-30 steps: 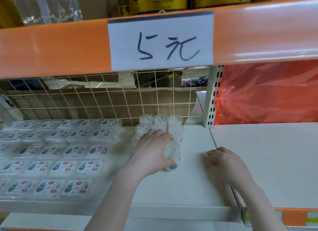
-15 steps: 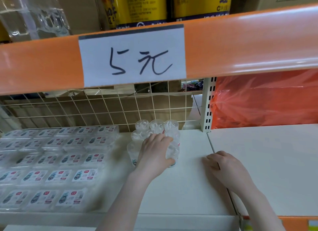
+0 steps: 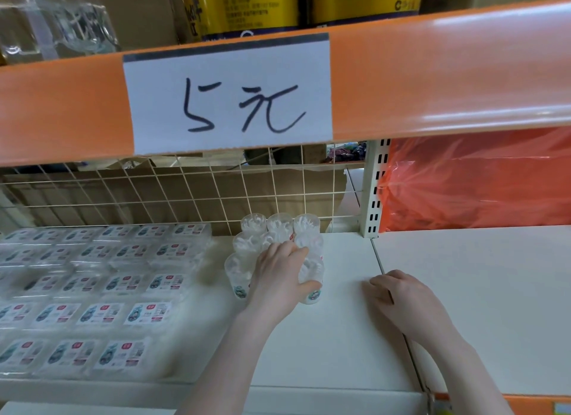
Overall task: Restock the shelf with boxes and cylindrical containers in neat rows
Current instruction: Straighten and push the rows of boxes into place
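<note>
Head view: the left hand (image 3: 282, 271) sits just left of centre in the frame, fingers curled over the front row of a cluster of clear plastic tubs (image 3: 279, 226), thumb pressed against the side of the front right tub (image 3: 312, 280). The hand covers the middle of that front row, and the front left tub (image 3: 236, 274) shows beside the wrist. Two more rows of three stand behind the fingers, close together and upright, reaching back to the wire grid (image 3: 185, 192). The tubs are round, see-through cylinders with white contents and small printed labels low on their sides.

The right hand (image 3: 398, 294) lies right of centre, knuckles up, fingers loosely bent on the white shelf (image 3: 333, 346), holding nothing, near the seam between two shelf boards and well apart from the tubs.

At the left of the frame, flat clear plastic boxes (image 3: 102, 291) with rectangular labels lie in neat rows. Across the upper frame runs a glossy orange beam (image 3: 432, 75) bearing a white paper sign (image 3: 228, 93) with handwritten black characters. Yellow cans (image 3: 250, 7) stand above it, and crinkled orange plastic sheeting (image 3: 475, 180) fills the right middle.
</note>
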`<move>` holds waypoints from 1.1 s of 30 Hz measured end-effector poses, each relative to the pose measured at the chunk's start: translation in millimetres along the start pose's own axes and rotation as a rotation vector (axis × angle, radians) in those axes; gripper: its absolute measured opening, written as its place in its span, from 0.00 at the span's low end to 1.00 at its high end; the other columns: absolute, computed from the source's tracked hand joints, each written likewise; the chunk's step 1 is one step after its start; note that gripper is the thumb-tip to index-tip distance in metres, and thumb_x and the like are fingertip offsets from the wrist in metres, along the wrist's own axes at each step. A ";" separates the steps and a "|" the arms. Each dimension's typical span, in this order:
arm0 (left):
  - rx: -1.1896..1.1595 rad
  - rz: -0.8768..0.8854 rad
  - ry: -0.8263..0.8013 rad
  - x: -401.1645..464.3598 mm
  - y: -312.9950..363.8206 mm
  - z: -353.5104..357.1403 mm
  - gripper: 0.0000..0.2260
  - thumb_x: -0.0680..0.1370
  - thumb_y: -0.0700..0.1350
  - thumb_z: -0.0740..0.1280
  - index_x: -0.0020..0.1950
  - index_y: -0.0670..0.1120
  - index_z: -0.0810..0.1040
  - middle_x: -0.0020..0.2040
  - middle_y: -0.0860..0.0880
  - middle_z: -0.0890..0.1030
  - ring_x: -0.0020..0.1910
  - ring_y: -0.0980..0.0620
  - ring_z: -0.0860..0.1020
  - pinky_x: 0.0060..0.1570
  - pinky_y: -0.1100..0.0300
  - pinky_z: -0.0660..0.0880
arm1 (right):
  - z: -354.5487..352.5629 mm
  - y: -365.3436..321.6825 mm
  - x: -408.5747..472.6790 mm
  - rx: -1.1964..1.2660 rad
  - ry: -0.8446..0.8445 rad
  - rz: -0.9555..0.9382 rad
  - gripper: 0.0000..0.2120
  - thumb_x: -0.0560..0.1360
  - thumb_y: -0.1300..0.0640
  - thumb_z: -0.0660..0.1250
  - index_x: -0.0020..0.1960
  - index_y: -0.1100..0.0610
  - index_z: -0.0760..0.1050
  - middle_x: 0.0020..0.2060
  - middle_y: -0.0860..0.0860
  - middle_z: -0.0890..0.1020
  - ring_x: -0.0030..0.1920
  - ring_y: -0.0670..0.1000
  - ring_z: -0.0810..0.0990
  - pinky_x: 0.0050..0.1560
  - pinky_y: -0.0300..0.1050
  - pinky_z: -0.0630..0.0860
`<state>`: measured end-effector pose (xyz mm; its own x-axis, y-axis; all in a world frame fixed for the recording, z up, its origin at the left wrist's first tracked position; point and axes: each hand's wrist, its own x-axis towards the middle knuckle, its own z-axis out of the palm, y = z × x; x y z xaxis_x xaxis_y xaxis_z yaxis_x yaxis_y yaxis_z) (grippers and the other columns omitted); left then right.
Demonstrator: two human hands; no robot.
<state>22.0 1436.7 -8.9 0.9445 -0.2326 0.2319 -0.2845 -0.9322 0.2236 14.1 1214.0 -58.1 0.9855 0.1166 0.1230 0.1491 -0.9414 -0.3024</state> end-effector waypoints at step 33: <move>-0.088 -0.310 0.297 -84.8 32.7 20.4 0.19 0.68 0.46 0.76 0.57 0.42 0.79 0.55 0.44 0.79 0.58 0.38 0.75 0.54 0.46 0.74 | -21.1 51.4 -71.4 0.032 0.347 0.136 0.14 0.63 0.65 0.76 0.48 0.61 0.82 0.38 0.59 0.82 0.39 0.63 0.80 0.39 0.53 0.76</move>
<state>-64.1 1420.3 -40.6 0.9030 0.1565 0.4001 -0.0198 -0.9151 0.4026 -50.3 1150.7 -62.4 0.9113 -0.1287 0.3911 0.0263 -0.9298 -0.3671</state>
